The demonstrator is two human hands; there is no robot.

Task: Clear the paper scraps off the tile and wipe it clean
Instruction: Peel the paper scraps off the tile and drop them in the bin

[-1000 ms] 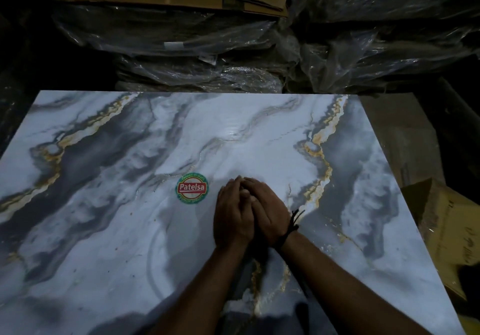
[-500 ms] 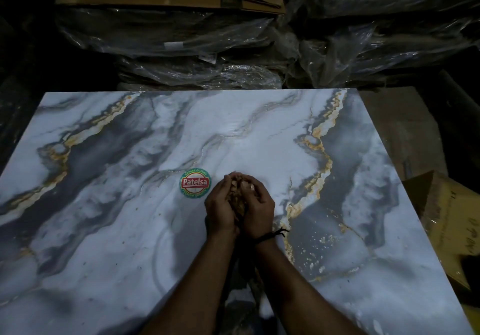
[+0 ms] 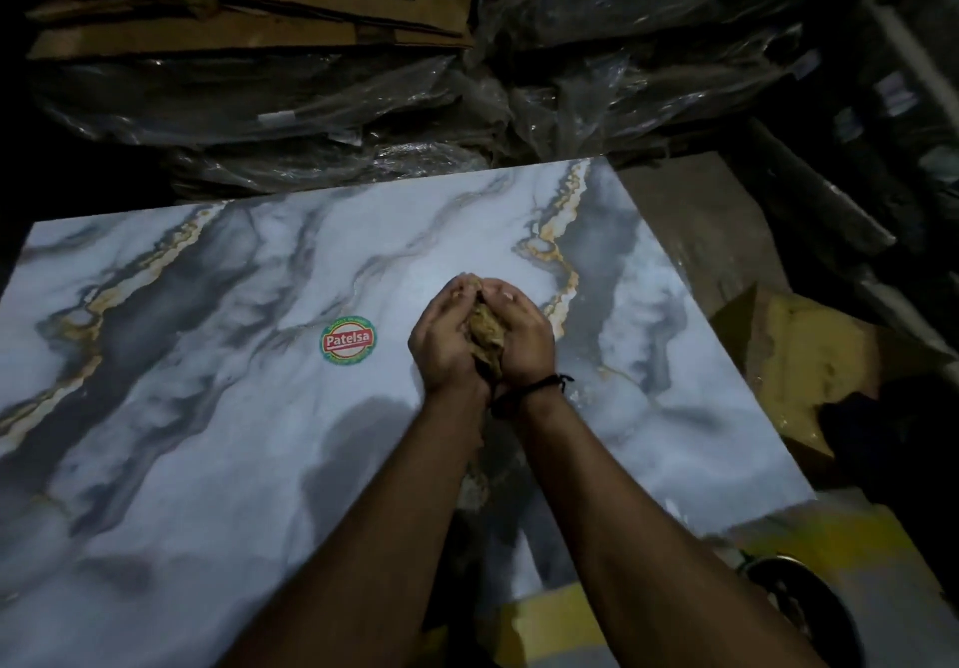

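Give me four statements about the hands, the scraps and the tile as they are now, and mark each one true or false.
1. The left hand and right hand hold a wad of paper scraps between them. True.
2. The round sticker lies to the right of both hands. False: it is on the tile, left of the left hand.
3. A dark cord circles the right wrist. True.
4. The left hand lies flat on the tile. False: its fingers curl round the scraps.
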